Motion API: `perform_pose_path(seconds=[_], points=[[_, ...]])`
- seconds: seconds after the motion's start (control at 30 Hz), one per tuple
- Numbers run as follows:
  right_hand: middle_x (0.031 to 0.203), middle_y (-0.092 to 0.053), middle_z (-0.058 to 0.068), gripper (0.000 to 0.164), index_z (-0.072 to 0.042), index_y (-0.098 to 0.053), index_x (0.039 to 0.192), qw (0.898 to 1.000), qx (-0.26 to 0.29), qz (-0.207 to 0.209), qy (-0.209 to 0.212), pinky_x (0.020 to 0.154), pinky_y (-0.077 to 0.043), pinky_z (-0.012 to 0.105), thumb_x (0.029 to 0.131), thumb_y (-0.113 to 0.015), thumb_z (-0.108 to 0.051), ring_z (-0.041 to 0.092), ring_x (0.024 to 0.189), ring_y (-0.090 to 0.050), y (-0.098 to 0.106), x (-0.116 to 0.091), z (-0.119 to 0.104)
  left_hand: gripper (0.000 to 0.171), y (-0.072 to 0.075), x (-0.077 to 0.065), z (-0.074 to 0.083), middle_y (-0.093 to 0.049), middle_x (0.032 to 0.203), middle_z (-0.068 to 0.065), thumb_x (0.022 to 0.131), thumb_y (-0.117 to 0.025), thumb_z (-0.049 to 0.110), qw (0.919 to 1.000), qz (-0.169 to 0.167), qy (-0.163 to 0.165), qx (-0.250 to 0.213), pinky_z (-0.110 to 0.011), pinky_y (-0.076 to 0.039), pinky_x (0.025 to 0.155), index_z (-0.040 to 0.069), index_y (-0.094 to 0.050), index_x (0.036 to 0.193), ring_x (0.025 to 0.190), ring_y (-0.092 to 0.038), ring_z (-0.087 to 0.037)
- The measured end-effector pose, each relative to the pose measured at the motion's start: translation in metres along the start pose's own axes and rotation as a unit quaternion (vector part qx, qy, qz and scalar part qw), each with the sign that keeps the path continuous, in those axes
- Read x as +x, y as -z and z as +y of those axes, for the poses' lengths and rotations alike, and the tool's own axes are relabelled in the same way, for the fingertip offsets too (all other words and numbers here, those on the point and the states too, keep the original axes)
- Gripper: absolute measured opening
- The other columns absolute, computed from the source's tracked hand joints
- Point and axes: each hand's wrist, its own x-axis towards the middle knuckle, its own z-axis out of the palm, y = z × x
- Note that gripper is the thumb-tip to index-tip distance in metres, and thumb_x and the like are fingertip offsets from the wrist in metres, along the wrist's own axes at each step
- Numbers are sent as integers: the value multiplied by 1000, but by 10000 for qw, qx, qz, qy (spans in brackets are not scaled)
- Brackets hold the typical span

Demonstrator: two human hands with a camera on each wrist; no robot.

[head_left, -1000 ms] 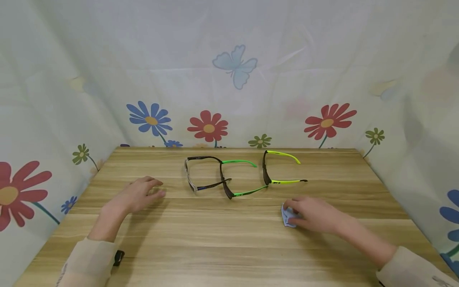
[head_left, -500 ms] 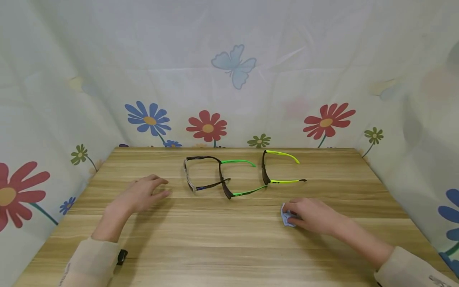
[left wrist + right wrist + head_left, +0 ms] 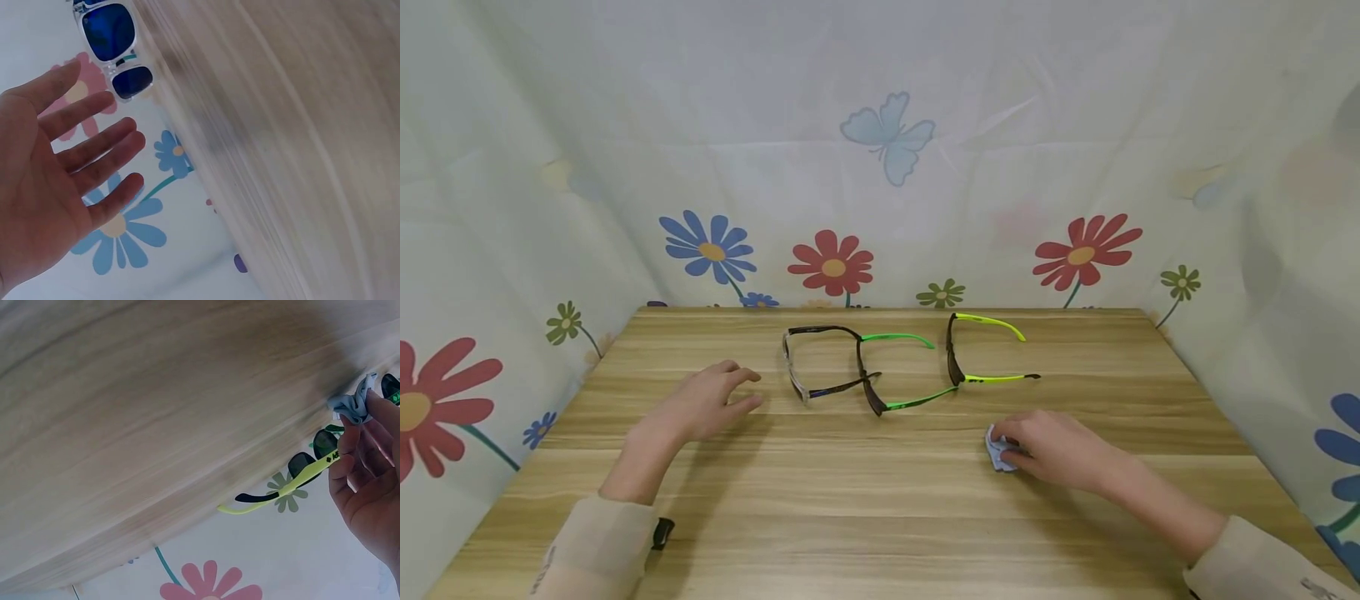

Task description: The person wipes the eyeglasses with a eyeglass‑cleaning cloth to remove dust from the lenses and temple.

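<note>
Head view: a person in pale sleeves [image 3: 602, 533] works at a wood-grain desk [image 3: 850, 508], the right hand [image 3: 1060, 450] pinching a crumpled light-blue cloth [image 3: 997, 454] between thumb and fingers. The cloth sits at 6 o'clock from the yellow-armed glasses [image 3: 954, 368], well apart from them. The left hand [image 3: 700, 407], fingers loosely spread, hovers between 8 and 9 o'clock from the clear-framed glasses [image 3: 798, 386], near but apart from them. All three pairs stand with arms unfolded toward 3 o'clock. The green-armed glasses [image 3: 874, 396] are in the middle, with the clear-framed pair at 9 o'clock, one of its dark arms crossing the green pair's front, and the yellow-armed pair between 2 and 3 o'clock. Whether the green pair's nearer arm touches the yellow pair cannot be told. Left wrist view shows the open palm with the clear pair's blue lenses near 1 o'clock; right wrist view shows the yellow-armed pair at 7 o'clock from the cloth. Beyond the desk, toward 12 o'clock, hangs a white curtain [image 3: 760, 108] printed with flowers and a blue butterfly [image 3: 891, 137].
</note>
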Motion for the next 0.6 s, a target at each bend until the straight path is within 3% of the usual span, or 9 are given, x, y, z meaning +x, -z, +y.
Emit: perform_pose_path(seconds=[0.3,0.6], points=[[94,-68,-9,18,-14,-72,105,10000,11,26,19,62,-52,29,89,-81,-14,3,77,-58,2,1,-3,36,2,6,14,-64,116,-16,101,-68,24,9989,181,-393,-156,-52,-53,90,1,-66,129,102,-65,-34],[93,-68,-9,18,-13,-73,105,9998,-14,151,118,61,-52,28,89,-82,-14,3,76,-59,4,1,-4,35,-1,12,23,-64,112,-13,99,-72,22,9980,156,-565,-232,-47,-53,85,2,-68,127,97,-64,-31]])
